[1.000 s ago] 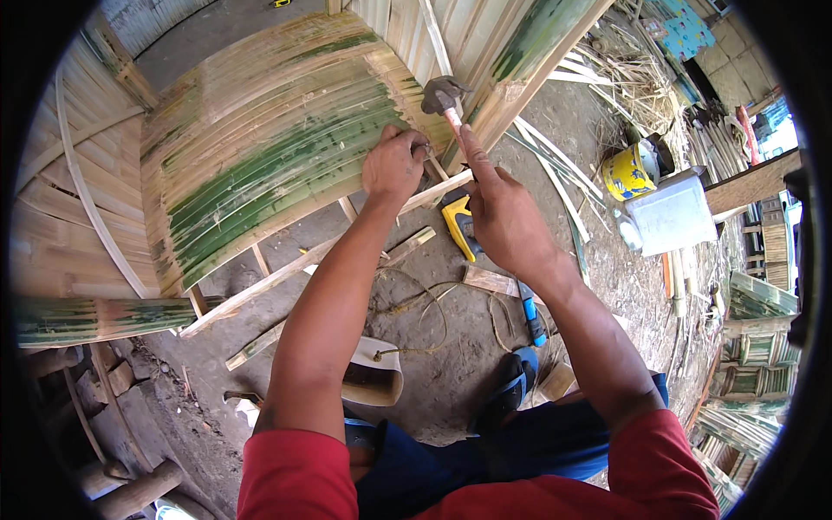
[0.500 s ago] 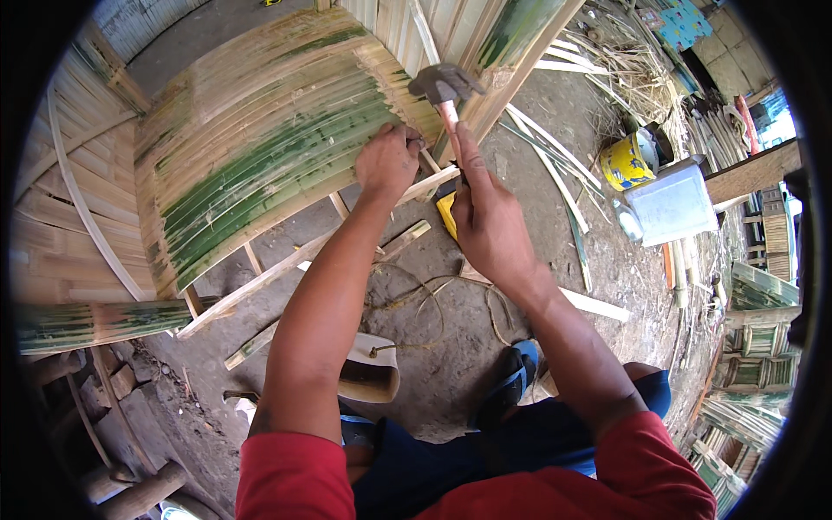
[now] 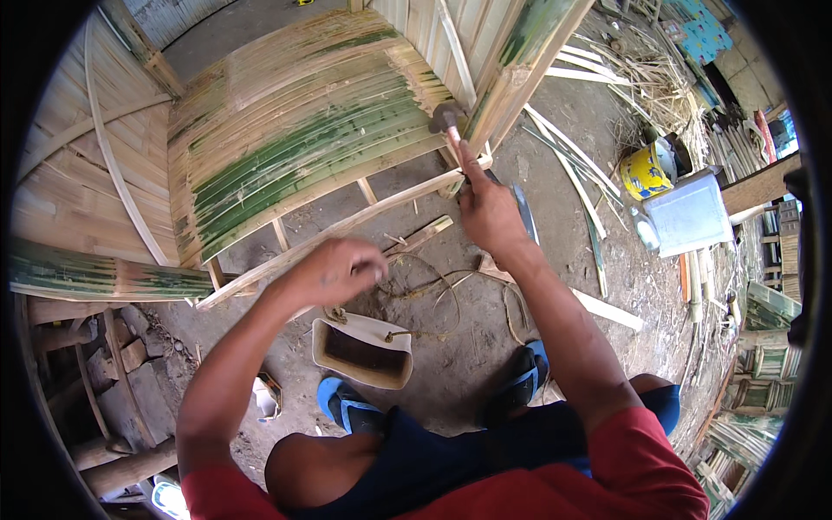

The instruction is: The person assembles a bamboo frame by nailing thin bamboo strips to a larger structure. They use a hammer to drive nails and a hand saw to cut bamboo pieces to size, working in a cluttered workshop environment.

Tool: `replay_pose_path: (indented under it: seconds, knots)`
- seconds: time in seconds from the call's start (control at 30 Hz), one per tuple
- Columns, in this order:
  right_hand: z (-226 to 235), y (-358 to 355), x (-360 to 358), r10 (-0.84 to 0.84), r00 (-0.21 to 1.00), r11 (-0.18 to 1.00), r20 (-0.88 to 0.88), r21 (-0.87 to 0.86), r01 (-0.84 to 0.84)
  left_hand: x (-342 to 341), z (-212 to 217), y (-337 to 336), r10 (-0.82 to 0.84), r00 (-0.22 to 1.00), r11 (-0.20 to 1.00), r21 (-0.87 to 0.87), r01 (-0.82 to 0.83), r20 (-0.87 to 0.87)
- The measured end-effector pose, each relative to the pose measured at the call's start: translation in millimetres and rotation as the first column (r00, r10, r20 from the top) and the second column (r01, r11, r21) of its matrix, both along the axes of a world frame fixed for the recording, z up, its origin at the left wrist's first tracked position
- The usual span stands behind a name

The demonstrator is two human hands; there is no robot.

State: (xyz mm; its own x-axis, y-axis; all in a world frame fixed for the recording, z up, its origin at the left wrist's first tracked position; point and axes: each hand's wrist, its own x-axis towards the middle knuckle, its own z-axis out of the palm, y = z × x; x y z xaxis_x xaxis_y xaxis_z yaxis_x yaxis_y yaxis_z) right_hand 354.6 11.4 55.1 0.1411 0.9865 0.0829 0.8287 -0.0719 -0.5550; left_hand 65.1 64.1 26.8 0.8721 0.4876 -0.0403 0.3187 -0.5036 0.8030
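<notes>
My right hand (image 3: 497,217) grips a hammer (image 3: 454,139) by its handle. The hammer's head rests at or just over the right front corner of a slatted bamboo panel (image 3: 303,156), beside an upright bamboo post (image 3: 520,65). My left hand (image 3: 334,273) is in the air, nearer to me than the wooden rail (image 3: 347,224) along the panel's front. Its fingers look curled but are smeared by motion, so what they hold, if anything, is hidden. Below it on the ground stands a cream plastic container (image 3: 399,368) with a cord tied to it and a dark inside.
A grey blade (image 3: 524,212) shows beside my right hand. Cord (image 3: 455,299) and split bamboo strips (image 3: 563,165) lie on the dirt ground. At the right are a yellow bucket (image 3: 646,171) and a whitish box (image 3: 689,217). A woven bamboo wall (image 3: 69,191) rises at the left.
My left hand has left the panel's corner and come back toward me, above the container. The hammer has dropped toward the corner, still in my right hand. The view has shifted slightly.
</notes>
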Motion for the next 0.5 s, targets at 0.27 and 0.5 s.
replay_pose_path:
  seconds: [0.27, 0.5]
  knots:
    - [16, 4, -12, -0.057, 0.996, 0.997, 0.073, 0.061, 0.052, -42, -113, -142, -0.169, 0.665, 0.983, -0.17, 0.064, -0.728]
    - [39, 0, -8, -0.001, 0.998, 0.884, -0.057, 0.466, 0.027, -53, -225, -151, 0.151, 0.918, 0.901, 0.433, 0.025, -0.367]
